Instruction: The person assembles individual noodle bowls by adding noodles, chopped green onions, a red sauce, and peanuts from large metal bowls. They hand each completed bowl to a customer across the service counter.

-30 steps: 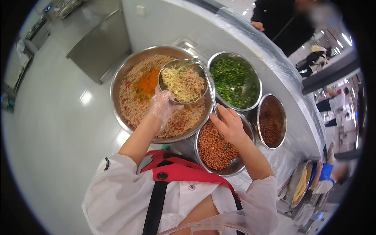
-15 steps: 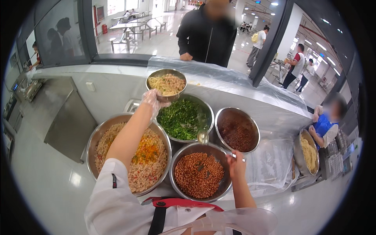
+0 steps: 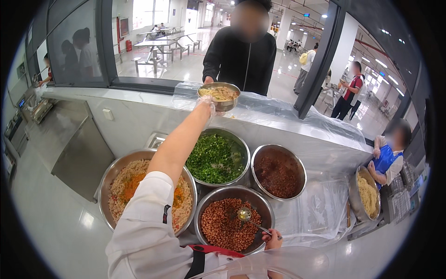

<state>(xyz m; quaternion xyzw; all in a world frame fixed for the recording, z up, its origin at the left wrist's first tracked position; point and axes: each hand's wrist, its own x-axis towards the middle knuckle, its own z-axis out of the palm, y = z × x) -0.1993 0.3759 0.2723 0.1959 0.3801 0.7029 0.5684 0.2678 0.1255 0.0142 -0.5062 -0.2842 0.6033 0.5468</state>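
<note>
My left hand (image 3: 207, 104), in a clear plastic glove, grips a steel bowl (image 3: 225, 105) of noodles with crumbly topping, held out over the counter ledge. Across the ledge, another person's hand (image 3: 208, 80) is at the bowl's far rim; whether it grips the bowl I cannot tell. Low on the right, my right hand (image 3: 272, 239) is closed round the handle of a metal ladle (image 3: 244, 214). The ladle's head rests over a steel basin (image 3: 269, 212) of reddish-brown peanuts or beans. My left arm partly hides a basin (image 3: 106, 186) of pale minced food with orange oil.
Behind the peanut basin stand a basin of chopped greens (image 3: 214, 158) and one of dark red-brown sauce (image 3: 278, 176). Plastic film (image 3: 320, 207) covers the counter at right. A noodle basin (image 3: 368, 197) stands beside a co-worker in a blue apron (image 3: 386, 156). A window post (image 3: 320, 60) rises from the ledge.
My left hand has carried the noodle bowl forward and right, to the person's hand over the ledge. My right hand has drawn back, and the ladle's head has moved down over the peanut basin.
</note>
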